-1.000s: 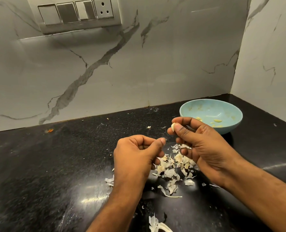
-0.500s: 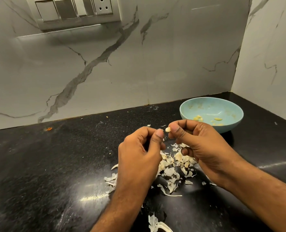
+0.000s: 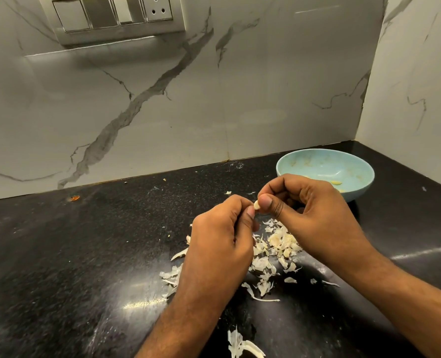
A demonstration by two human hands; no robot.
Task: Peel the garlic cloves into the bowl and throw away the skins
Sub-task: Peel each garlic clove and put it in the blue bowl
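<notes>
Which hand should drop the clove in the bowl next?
Right. The right hand already pinches the garlic clove and sits just in front of the blue bowl; the left hand is farther away and only picks at the clove.

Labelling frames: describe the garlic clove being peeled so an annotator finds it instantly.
Start at the pale blue bowl in the counter's far right corner. In front of it the right hand and left hand meet; the garlic clove is the small pale nub pinched between their thumbs, raised above the flat skins.
</notes>
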